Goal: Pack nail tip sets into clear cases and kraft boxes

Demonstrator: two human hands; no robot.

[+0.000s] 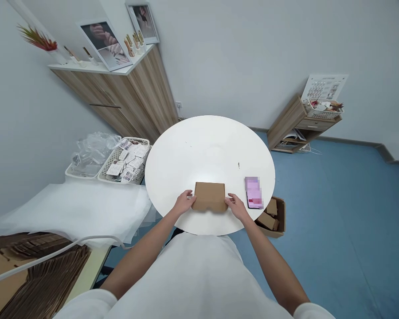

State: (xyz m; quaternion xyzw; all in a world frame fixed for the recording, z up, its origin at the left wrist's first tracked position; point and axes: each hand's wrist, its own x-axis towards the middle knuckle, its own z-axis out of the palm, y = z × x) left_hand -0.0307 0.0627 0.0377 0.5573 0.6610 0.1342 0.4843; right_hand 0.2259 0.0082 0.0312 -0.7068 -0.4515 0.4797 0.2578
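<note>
A small closed brown cardboard box [209, 195] lies flat near the front edge of a round white table [206, 150]. My left hand [185, 202] grips the box's left side, fingers curled against it. My right hand [236, 205] holds the box's right front corner, fingers pressed to it. A phone [254, 192] with a pink screen lies on the table just right of my right hand.
A carton [272, 215] of brown boxes sits on the blue floor, right of the table. To the left, two white baskets [124, 166] hold packets and clear plastic. Flattened cardboard [36, 274] is stacked at lower left. A wooden cabinet [126, 93] and a low shelf [299, 124] stand by the wall.
</note>
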